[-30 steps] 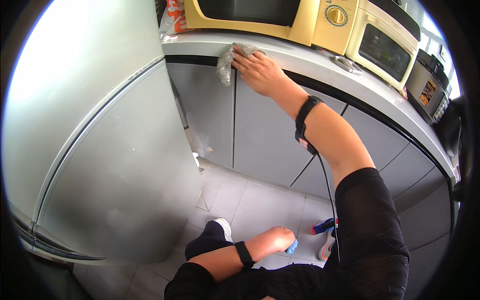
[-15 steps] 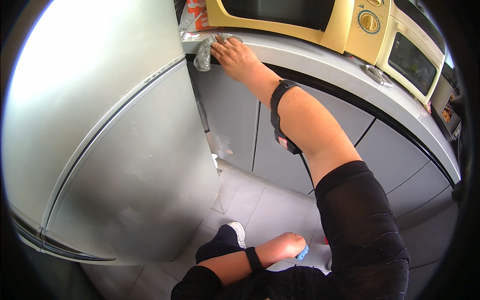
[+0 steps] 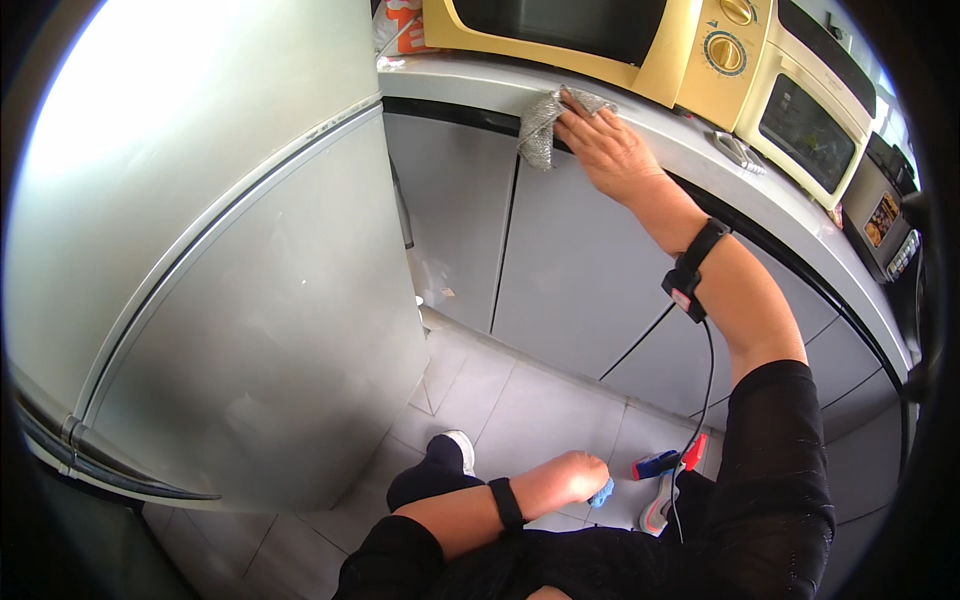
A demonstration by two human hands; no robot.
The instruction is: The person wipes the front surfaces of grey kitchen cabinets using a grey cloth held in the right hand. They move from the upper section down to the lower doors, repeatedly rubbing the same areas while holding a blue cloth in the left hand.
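Right hand: the right hand (image 3: pixel 610 150) lay flat on a grey cloth (image 3: pixel 545 125), fingers together and stretched out, pressing the cloth against the front edge of the grey countertop (image 3: pixel 700 165).
Cloth: it was crumpled at the countertop's edge, one end hanging down over the dark strip below, the other end under the fingertips.
Left hand: the left hand (image 3: pixel 570 478) hung low, well below the countertop and over the tiled floor (image 3: pixel 530 400), curled into a loose fist around something small and blue (image 3: pixel 602 492); what it was I could not tell.
Wrists: each wrist carried a black band; a thin cable ran down from the right one (image 3: pixel 690 275).
On the countertop: a yellow microwave (image 3: pixel 600 35) stood just behind the cloth, a cream toaster oven (image 3: pixel 810 115) beside it further along, and an orange packet (image 3: pixel 400 20) at the near end.
Below the countertop: grey cabinet doors (image 3: pixel 570 270).
Left of the countertop: a tall silver refrigerator (image 3: pixel 200 250) stood hard against its end.
Floor: a foot in a dark sock and pale shoe (image 3: pixel 440 465) stood on the tiles.
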